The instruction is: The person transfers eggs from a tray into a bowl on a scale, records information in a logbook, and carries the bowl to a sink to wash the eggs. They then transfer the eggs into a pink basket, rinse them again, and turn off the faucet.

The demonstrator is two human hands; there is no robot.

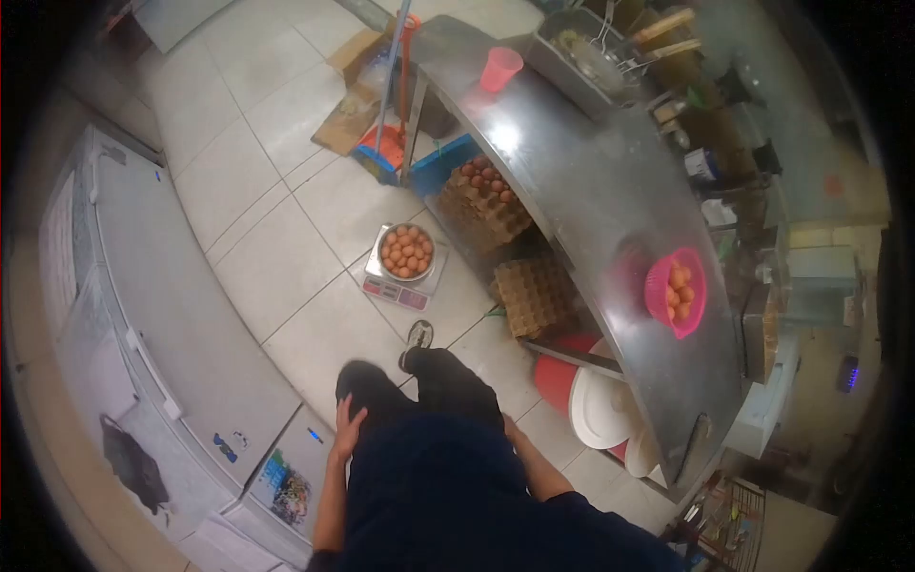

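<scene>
Fingers of the left hand lie spread on the trousers, holding no object; the right hand rests beside the other thigh, its fingertips hidden, so its opening and grip cannot be told. Beyond the knees, ahead of both hands and somewhat nearer the left, a round metal bowl full of brown eggs sits on a digital scale on the floor, display edge towards the person. To the right, cardboard egg trays are stacked under the steel counter, the farther stack bearing eggs. On top, a pink basket holds more eggs.
</scene>
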